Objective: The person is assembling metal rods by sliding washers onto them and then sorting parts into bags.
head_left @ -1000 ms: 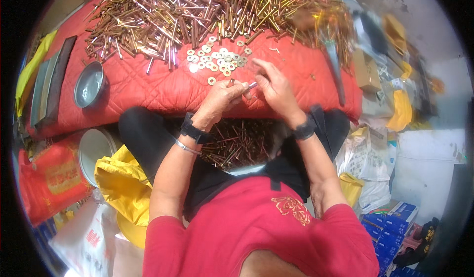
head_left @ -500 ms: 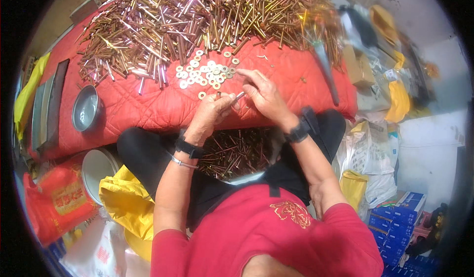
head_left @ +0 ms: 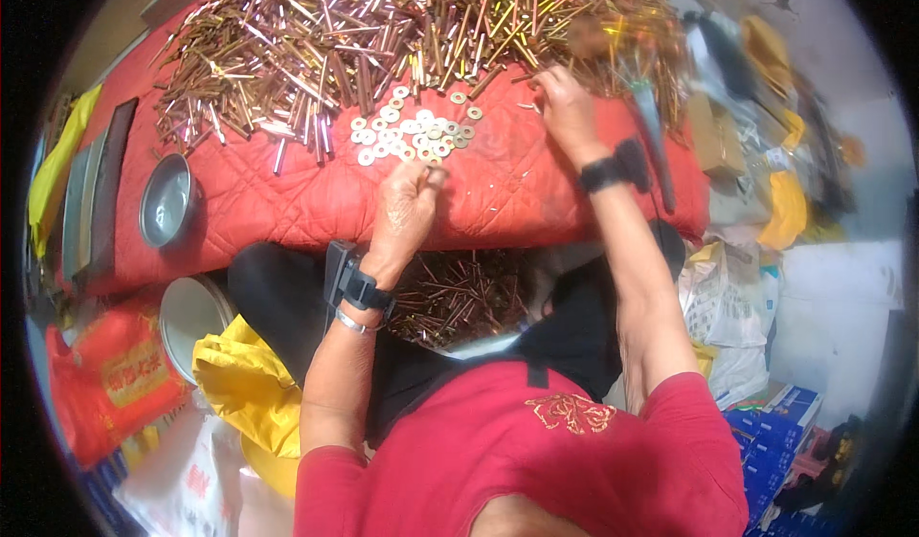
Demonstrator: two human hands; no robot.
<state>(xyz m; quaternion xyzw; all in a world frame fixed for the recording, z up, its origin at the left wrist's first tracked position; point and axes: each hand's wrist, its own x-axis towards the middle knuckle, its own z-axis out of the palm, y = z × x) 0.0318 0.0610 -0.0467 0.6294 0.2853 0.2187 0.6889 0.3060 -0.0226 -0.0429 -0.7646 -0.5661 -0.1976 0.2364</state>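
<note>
My left hand (head_left: 404,210) is over the near part of the red quilted cloth (head_left: 268,197), its fingers curled together just below a cluster of flat metal washers (head_left: 423,127). Whatever its fingertips hold is too small to make out. My right hand (head_left: 569,116) reaches to the near edge of a large pile of brass-coloured metal rods (head_left: 383,30). Thumb and forefinger are apart there, close to a few loose rod ends. Between my legs, a container below the cloth's edge holds more of these metal rods (head_left: 459,298).
A grey metal bowl (head_left: 168,202) stands on the cloth at left, near some flat dark strips (head_left: 100,188). A long grey tool (head_left: 654,149) lies at right. Yellow cloth (head_left: 251,374) and a red bag (head_left: 120,374) are low left; blue boxes (head_left: 773,451) are stacked low right.
My right hand has moved away from my left, up and right to the rod pile. The left hand has stayed near the washers; the small rod seen between the hands no longer shows.
</note>
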